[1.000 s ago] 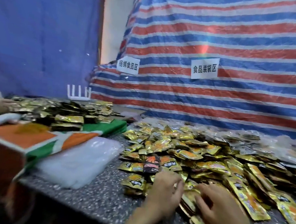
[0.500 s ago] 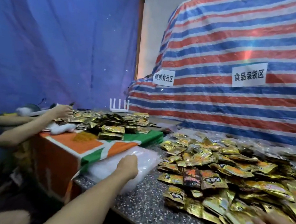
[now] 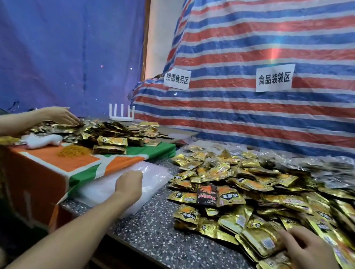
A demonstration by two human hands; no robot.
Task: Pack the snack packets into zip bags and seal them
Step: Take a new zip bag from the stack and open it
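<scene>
View from a person's head, looking down at a speckled table (image 3: 157, 235). A big loose heap of gold snack packets (image 3: 254, 186) covers its right half, within easy reach of both hands. The right hand (image 3: 310, 255) lies on the nearest packets with fingers straight and spread. It presses on them rather than gripping, probably to keep a small gathered stack from sliding apart. The left hand (image 3: 128, 186) reaches across to a pile of clear zip bags (image 3: 152, 175) lying flat just left of the heap. Its fingers curl down onto the top bag, but only the back of the hand is visible, so whether it has pinched a bag cannot be told. The reach looks meant to fetch one bag for the held packets.

Further left, another person's hand (image 3: 62, 114) touches a second heap of packets (image 3: 106, 133) on an orange and green cloth (image 3: 64, 164). Striped tarpaulin (image 3: 269, 45) hangs behind.
</scene>
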